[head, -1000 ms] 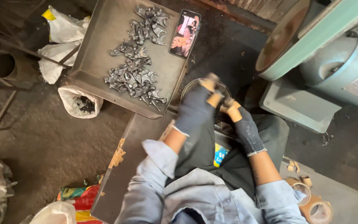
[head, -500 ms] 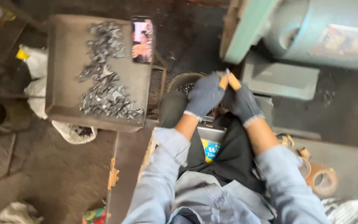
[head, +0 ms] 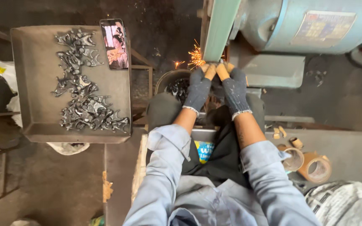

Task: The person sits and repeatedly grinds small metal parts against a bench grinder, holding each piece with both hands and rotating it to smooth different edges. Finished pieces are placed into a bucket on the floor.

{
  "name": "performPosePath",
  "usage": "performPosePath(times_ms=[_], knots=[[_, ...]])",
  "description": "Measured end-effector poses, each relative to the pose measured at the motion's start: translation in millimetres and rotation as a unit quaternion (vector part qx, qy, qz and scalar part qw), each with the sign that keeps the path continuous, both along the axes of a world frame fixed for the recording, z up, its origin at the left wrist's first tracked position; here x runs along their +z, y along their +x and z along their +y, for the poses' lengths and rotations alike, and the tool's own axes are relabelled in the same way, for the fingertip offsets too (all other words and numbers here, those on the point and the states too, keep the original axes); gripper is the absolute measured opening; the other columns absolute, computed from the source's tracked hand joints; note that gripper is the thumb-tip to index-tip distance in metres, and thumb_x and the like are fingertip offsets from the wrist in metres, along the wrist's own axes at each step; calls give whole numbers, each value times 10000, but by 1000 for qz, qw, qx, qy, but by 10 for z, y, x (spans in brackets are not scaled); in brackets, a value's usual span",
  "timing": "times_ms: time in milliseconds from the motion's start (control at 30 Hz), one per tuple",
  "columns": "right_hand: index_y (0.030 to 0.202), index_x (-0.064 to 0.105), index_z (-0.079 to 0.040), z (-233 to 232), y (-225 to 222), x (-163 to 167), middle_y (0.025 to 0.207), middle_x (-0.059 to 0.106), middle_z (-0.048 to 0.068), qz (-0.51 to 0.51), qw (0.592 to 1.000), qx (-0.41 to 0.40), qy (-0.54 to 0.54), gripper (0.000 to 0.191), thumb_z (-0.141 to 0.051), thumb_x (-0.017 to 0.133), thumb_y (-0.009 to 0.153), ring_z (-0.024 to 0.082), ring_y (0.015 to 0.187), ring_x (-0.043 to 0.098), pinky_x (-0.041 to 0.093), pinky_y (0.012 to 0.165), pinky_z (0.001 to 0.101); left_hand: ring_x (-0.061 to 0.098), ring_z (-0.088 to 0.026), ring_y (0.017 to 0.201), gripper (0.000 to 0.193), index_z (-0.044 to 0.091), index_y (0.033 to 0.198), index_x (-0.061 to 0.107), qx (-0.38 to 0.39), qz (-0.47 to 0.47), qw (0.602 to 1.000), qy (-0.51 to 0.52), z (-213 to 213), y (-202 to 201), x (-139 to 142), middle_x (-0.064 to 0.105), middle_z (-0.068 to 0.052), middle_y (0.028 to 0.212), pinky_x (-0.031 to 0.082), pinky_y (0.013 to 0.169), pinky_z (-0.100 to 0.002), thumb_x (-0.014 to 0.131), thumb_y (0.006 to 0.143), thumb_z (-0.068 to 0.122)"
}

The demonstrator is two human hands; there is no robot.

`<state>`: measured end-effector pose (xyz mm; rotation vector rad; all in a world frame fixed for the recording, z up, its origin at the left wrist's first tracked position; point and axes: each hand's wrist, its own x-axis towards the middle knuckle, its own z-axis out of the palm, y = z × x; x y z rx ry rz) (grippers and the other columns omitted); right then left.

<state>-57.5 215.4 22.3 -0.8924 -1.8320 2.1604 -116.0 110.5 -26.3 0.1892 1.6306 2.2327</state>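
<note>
Workshop floor: left hand (head: 198, 87) & right hand (head: 232, 86), 12 o'clock, pinch prob. small stiff metal part against grinding belt (head: 218, 29); hold by ends.

Workpiece between the gloved hands (head: 216, 83) — hidden; green grinder (head: 221, 29) — cut off above.

Gloved hands (head: 215, 86) at sparking grinder belt (head: 219, 29)

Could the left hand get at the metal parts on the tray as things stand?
Probably yes. The tray sits open on the person's left, and nothing lies over the metal parts. But the left hand is busy: with the right hand it presses a small piece against the grinder, so it would have to let go first.
</note>
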Motion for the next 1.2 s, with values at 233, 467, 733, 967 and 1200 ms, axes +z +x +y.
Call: performPosePath(times_ms=[233,467,733,967,1200], knots=[[1094,695,21,-182,-20,-158,930,686,35,42,999,-25,-15,320,-291,642,1050,141,833,600,517,723,291,641,-119,936,296,9,1136,721,-72,72,974,-204,-143,-115,-132,736,-72,1041,523,845,-307,622,1013,259],[1162,701,24,-55,-17,-22,1006,721,43,58,998,-21,-2,287,-227,664,1028,125,891,636,519,783,266,645,-98,1013,305,-15,1230,670,29,-9,998,50,232,117,-264,736,-32,1108,516,909,-264,603,1038,214],[1341,604,7,-83,204,217,1217,661,66,139,989,48,21,388,-102,703,981,139,1080,616,516,958,280,686,-249,1005,455,-21,1308,599,-125,87,981,-123,-250,265,19,712,-151,1103,536,862,-373,702,937,223],[1316,621,28,-270,276,253,1161,712,94,19,986,62,151,447,-227,710,960,131,1070,648,511,947,254,687,-366,1139,363,38,1252,641,-133,195,950,-204,-485,209,118,718,-218,1198,535,961,-417,590,1008,302],[1106,689,1,-223,-229,-237,982,695,26,-1,990,125,68,380,-367,646,1025,100,898,599,513,792,272,638,-451,1051,294,19,1140,656,-85,189,917,-341,-464,-189,-198,689,-258,1093,505,866,-493,581,976,251]])
